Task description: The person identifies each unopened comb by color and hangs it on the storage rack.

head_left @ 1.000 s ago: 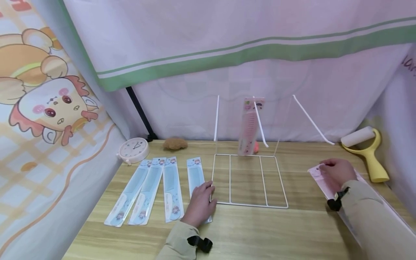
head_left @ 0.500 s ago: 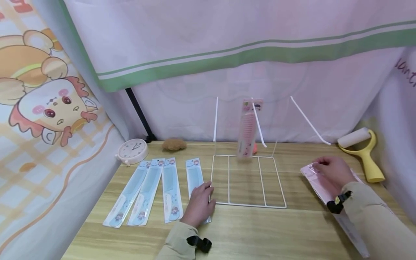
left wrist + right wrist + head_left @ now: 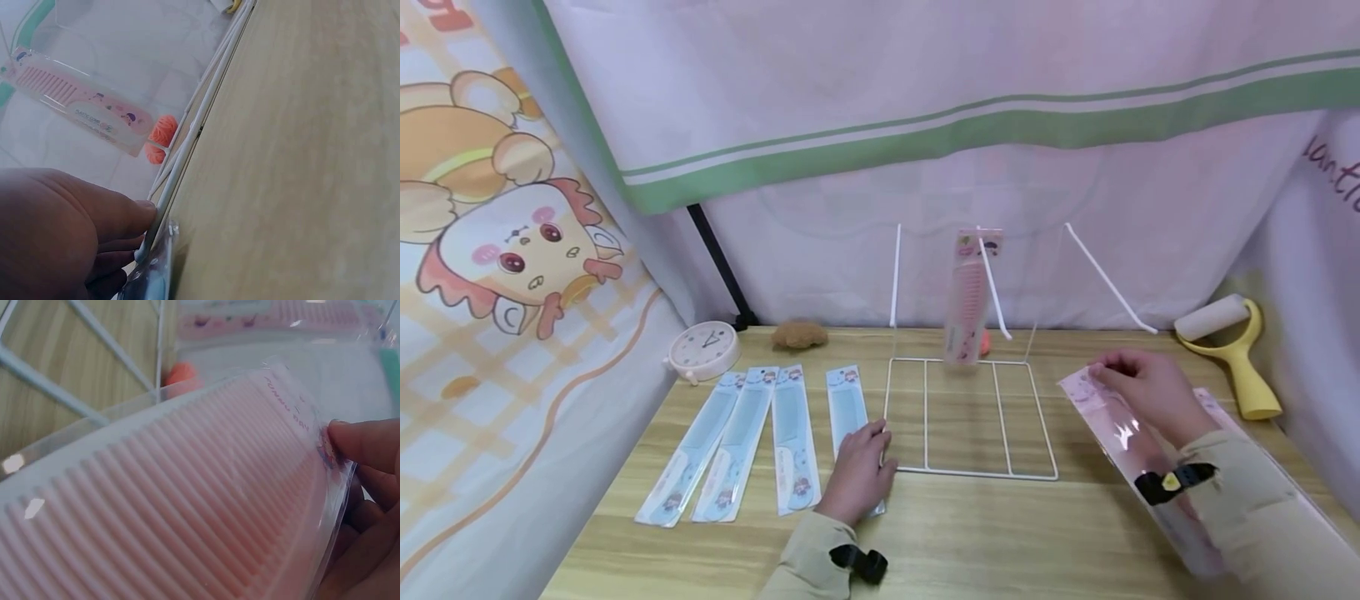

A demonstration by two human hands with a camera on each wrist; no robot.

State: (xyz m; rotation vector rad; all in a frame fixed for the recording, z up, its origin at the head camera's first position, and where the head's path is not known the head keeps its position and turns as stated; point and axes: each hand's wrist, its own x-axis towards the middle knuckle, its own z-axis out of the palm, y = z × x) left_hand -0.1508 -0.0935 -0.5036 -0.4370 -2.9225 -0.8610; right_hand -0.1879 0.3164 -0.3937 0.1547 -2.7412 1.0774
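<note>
My right hand (image 3: 1146,396) pinches the top end of a packaged pink comb (image 3: 1120,437), raised at a slant to the right of a white wire display rack (image 3: 977,474). In the right wrist view, the thumb (image 3: 359,444) presses on the clear wrapper and the comb's teeth face the camera. My left hand (image 3: 857,471) grips the rack's base wire at its left front corner, thumb on one side and fingers on the other. A packaged blue comb (image 3: 847,400) lies partly under that hand. Another packaged pink comb (image 3: 967,300) hangs on the rack's middle hook.
Several packaged blue combs (image 3: 793,442) lie to the left. Behind them are a white clock (image 3: 703,350) and a brown lump (image 3: 800,335). A yellow-handled roller (image 3: 1247,367) stands at the back right. Another pink pack (image 3: 1210,404) shows beside the right forearm. An orange object (image 3: 164,131) sits behind the rack.
My right hand has lifted the pink comb pack and moved it leftward toward the rack, uncovering another pink pack behind. The left hand keeps its grip on the rack.
</note>
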